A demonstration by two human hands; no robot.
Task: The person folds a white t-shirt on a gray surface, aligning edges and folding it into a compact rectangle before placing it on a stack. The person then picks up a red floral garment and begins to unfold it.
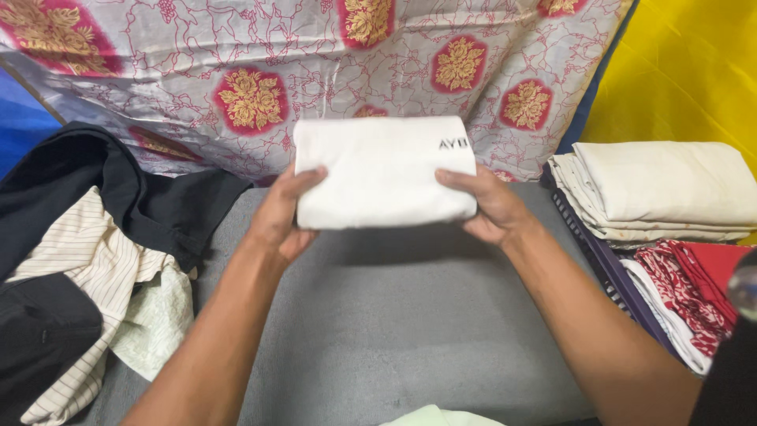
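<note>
Folded white cloth [384,172], a thick rectangular bundle with small dark lettering near its upper right corner, is held up between both hands above the grey table [394,331]. Left hand [282,217] grips the cloth's left edge, its fingers [303,180] closed over the front near the lower left corner. Right hand [493,207] grips the cloth's right edge, its thumb lying across the front and the other fingers hidden behind the bundle. Both hands are clamped on the cloth, and it casts a shadow on the grey surface just below it.

Behind the cloth hangs a pale patterned sheet [315,71] with red and gold flower medallions and thin red line work. Left of the cloth, on the table's edge, lies a loose heap of garments: a black garment [95,197], a cream striped garment [87,268] and a pale green textured piece [158,315]. Right of the cloth, well apart from it, sits a neat stack of folded cream cloths [662,189], and below that stack a red and white patterned cloth [686,296] rests on a dark slatted crate [607,268]. Yellow fabric [686,71] fills the background above the cream stack. Below the cloth, at the table's near edge, a sliver of light green cloth [441,416] shows.
</note>
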